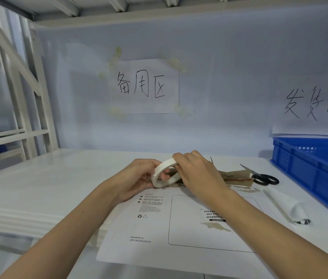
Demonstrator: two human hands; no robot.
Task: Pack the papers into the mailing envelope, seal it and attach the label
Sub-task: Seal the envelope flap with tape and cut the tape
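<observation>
A white mailing envelope (159,228) lies flat on the white table, printed side up, with a waybill frame and a torn patch inside it. Its brown flap (235,177) at the far end is folded open, showing a red strip. Above that far end I hold a roll of white tape (164,173). My left hand (139,178) grips the roll with fingers through its hole. My right hand (197,172) pinches the roll's top edge. The papers are not visible.
Black-handled scissors (263,178) lie to the right of the flap. A rolled white sheet (288,206) rests beside the envelope's right edge. A blue plastic crate (312,168) stands at the far right. Handwritten paper signs hang on the back wall.
</observation>
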